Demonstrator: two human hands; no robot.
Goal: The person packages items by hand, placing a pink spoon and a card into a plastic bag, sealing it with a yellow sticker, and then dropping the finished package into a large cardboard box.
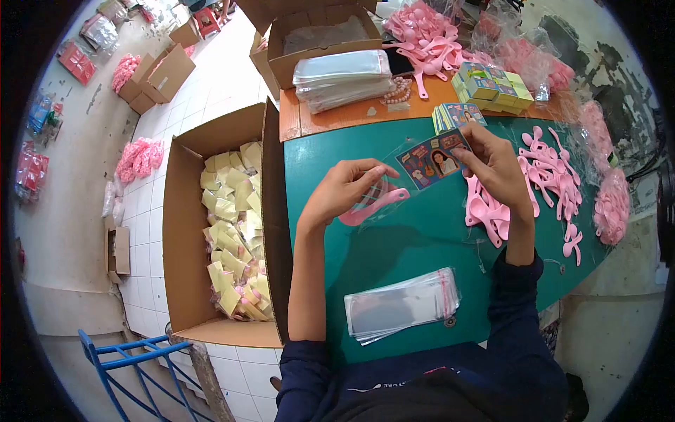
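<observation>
My left hand (346, 188) grips a clear plastic bag with a pink plastic spoon-like piece (374, 204) in it, just above the green table (394, 246). My right hand (496, 165) pinches a printed picture card (434, 160) by its right edge, held beside the bag's mouth. More cards lie in a stack (457, 114) just behind the right hand. Loose pink pieces (548, 176) are spread on the table to the right. A pile of empty clear bags (402, 306) lies near my body.
A large open cardboard box (184, 232) of filled yellowish packets stands left of the table. Behind are another open box (330, 35), stacked clear sleeves (342, 74), beads (399, 90), small coloured boxes (492, 83) and bagged pink items (429, 32). A blue metal frame (126, 366) is at lower left.
</observation>
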